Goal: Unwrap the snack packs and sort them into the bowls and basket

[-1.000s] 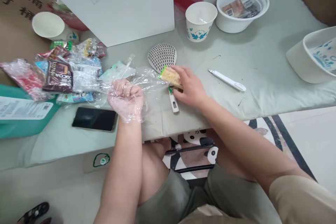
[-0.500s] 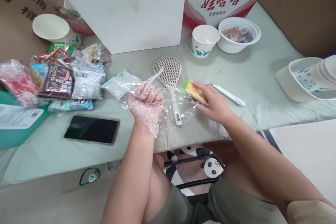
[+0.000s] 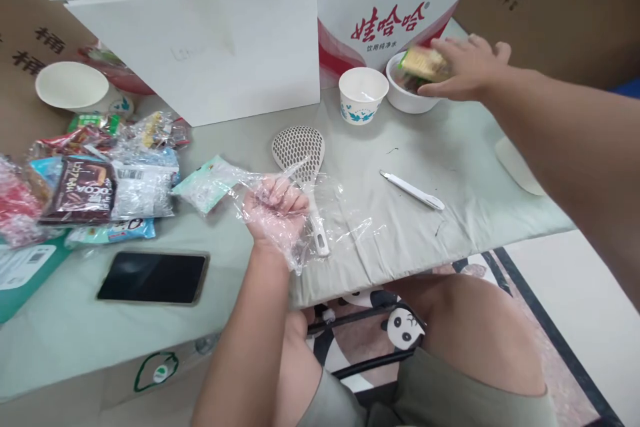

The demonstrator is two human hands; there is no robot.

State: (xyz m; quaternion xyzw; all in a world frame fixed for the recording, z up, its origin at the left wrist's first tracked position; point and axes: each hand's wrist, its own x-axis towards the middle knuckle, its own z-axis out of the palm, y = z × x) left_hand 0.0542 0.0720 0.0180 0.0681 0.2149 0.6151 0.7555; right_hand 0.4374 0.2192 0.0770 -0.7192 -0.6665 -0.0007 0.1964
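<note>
My left hand (image 3: 277, 210) is closed on a crumpled clear plastic wrapper (image 3: 345, 210), which spreads over the handle of a perforated skimmer (image 3: 300, 147) lying on the cloth. My right hand (image 3: 465, 67) holds a yellow snack pack (image 3: 425, 63) with a green end, blurred, over the white round bowl (image 3: 413, 103) at the back. Darker packs in the bowl are partly hidden beneath it. Beside the bowl stands a paper cup (image 3: 363, 97) with blue leaves. A white utility knife (image 3: 413, 190) lies right of the skimmer.
Wrapped snacks (image 3: 85, 190) are heaped at the left, near another paper cup (image 3: 73, 87). A phone (image 3: 153, 277) lies in front of them. White boxes (image 3: 200, 53) stand along the back. A white container (image 3: 520, 163) is partly behind my right arm.
My right hand has carried the yellow pack from beside the skimmer up and right to the bowl. My left hand stays closed on the wrapper. The camera view has shifted.
</note>
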